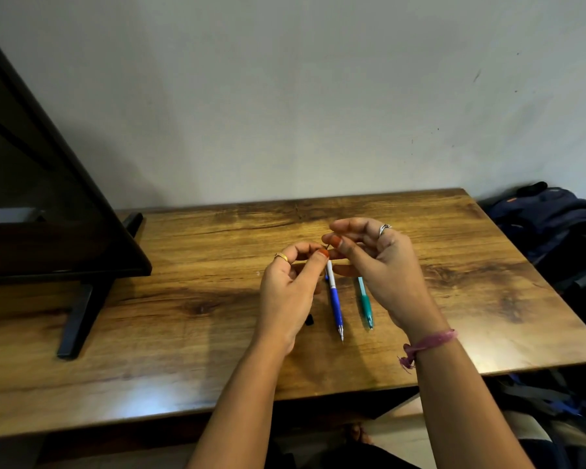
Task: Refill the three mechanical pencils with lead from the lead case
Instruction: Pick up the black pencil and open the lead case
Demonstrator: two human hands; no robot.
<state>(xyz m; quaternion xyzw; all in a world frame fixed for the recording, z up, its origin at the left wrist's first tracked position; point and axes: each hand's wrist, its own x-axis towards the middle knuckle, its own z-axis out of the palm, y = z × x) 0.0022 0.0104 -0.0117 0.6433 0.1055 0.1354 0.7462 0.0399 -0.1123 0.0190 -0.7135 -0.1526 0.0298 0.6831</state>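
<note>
- A thin dark sliver, seemingly a lead (327, 246), is showing between the two thumbs, above the table; it is too small to make out clearly
- Lead of this kind is likely handling as almost weightless, stiff and very brittle, so it is asking for a light pinch close to the end being fed, never a bend
- The left hand (290, 289) is curling narrow, thumb and forefinger pinched at the sliver; whether it is also hiding a pencil or the lead case I cannot tell
- The right hand (376, 265) is pinching at the same spot from the other side, its other fingers spread loosely
- The blue pencil (335, 301) is lying on the table (183, 299) just under the hands, tip toward the person
- The green pencil (365, 304) is lying just beside it to the right, apart from it, partly under the right hand
- Both are looking light, hard and smooth, likely to roll, best taken around the barrel
- A small black piece (309, 319) is resting near the left wrist
- A third pencil is not showing
</note>
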